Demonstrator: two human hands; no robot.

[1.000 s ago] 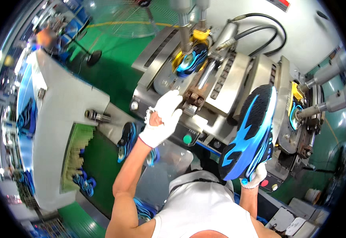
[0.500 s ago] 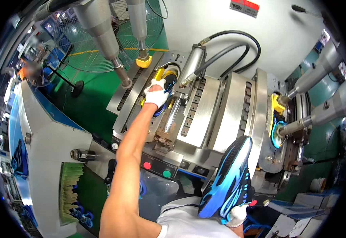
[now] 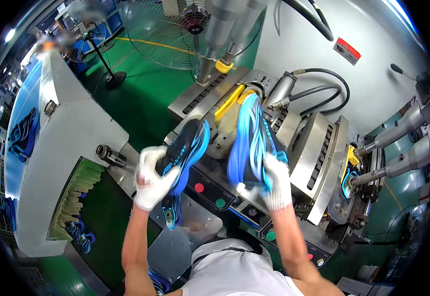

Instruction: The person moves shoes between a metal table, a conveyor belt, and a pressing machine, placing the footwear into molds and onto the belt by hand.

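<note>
Both shoes have come up in front of me since half a second ago, when my left hand was out at the yellow mould. From the head view, my left hand [image 3: 152,180], gloved white, has its grip clenched around a black-and-blue shoe [image 3: 184,148]; my right hand [image 3: 275,182] grasps a second blue shoe [image 3: 251,138], sole up, over the grey press machine [image 3: 318,148], above its red button [image 3: 199,187]
</note>
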